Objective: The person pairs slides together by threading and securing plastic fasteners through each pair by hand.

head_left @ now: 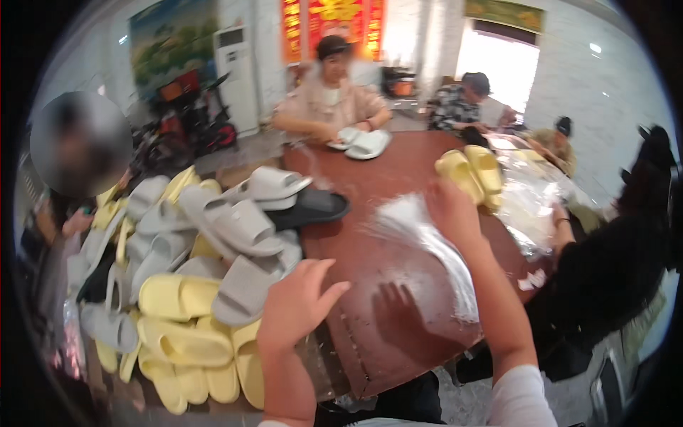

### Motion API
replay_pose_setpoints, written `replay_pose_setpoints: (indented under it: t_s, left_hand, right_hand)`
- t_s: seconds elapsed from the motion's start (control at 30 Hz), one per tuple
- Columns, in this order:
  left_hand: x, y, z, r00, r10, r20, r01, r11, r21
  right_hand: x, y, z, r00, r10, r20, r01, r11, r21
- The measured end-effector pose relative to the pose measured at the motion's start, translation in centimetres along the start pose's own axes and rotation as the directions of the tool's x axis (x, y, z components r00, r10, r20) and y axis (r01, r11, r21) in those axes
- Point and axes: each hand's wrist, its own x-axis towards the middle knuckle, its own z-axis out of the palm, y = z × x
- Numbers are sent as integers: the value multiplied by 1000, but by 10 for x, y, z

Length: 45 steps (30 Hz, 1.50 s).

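Note:
My left hand point(300, 302) is raised at the near edge of the table, its thumb and fingers apart and nothing in it. Right beside it is a pile of slippers, with a grey slipper point(243, 290) and a yellow slipper point(176, 296) closest. My right hand point(453, 210) reaches over the table to a pair of yellow slippers point(469, 174). Its fingers are blurred, and I cannot tell whether they touch the pair. Below that arm lies a bundle of thin white strands point(427, 231) on the brown table point(388, 338).
A black slipper point(313, 208) sticks out of the pile. Across the table a person point(331, 99) handles white slippers point(363, 142). At the right, clear plastic bags point(530, 203) are spread near other people. A person in black point(597, 285) sits close to my right arm.

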Motion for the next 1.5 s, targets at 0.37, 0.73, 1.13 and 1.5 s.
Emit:
replay_pose_setpoints:
  t_s: [0.37,0.73,1.13,1.5]
  left_hand:
    - [7,20,35,949,10,315,-40,995,89]
    - [16,24,86,1000,24,19,-24,1000,-7]
    - [185,-119,43,947,141,-289,66,795,604]
    - [151,-75,-60,761,511,-400,-235,791,564]
  right_hand:
    - [-126,-56,112,885,-390,253,281,883,377]
    - [-124,-55,103,846,-379,374,147,842,520]
    - [-136,-49,110,882,-355,308,249,909,334]
    - [-130,-46,103,851,-317,420,194,931,309]
